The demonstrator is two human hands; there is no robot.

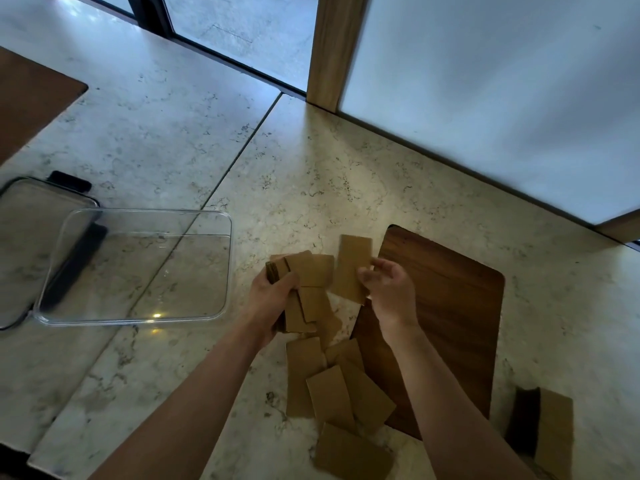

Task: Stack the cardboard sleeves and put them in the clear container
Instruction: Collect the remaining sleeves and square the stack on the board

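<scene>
My left hand point(268, 299) grips a small stack of flat brown cardboard sleeves point(311, 271) held above the counter. To its right, my right hand point(389, 284) pinches a single sleeve point(351, 268) by its right edge, close beside the stack. Several more loose sleeves point(332, 386) lie scattered on the marble counter below my hands, one point(351, 452) near the bottom edge. The clear container point(138, 216) sits empty to the left of my hands.
The container's lid with dark clips point(20, 216) lies partly under its left side. A dark wooden board point(446, 306) lies right of the sleeves. Another brown sleeve with a dark opening point(550, 427) sits at bottom right. A frosted panel and wooden post point(332, 46) stand behind.
</scene>
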